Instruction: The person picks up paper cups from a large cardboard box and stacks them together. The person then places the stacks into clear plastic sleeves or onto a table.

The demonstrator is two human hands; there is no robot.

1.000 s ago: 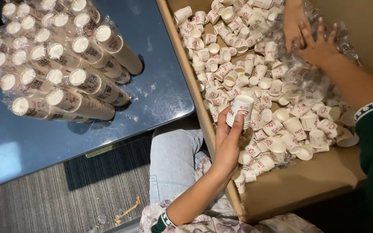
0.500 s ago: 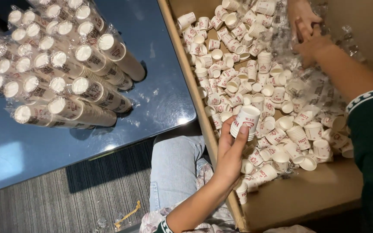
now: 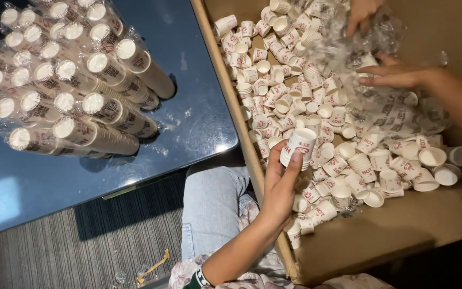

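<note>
My left hand (image 3: pixel 278 184) holds a short stack of small white paper cups (image 3: pixel 298 146) with red print, just above the near-left side of a big cardboard box (image 3: pixel 230 93). Loose cups of the same kind (image 3: pixel 306 85) fill the box in a heap. My right hand (image 3: pixel 397 75) lies flat, fingers spread, on crumpled clear plastic wrap (image 3: pixel 372 109) among the cups at the far right; it grips nothing. Another person's hand (image 3: pixel 362 12) reaches into the box at the top edge.
A glossy blue table (image 3: pixel 193 118) to the left carries several long plastic-wrapped sleeves of stacked cups (image 3: pixel 81 80) lying in a pile. My knee in light jeans (image 3: pixel 209 208) sits between table and box. Grey striped carpet (image 3: pixel 54 257) shows below, with a small scrap on it.
My left hand keeps the cup stack at about the same spot. My right hand has slid slightly toward me over the plastic wrap. The other person's hand has drawn back toward the top edge.
</note>
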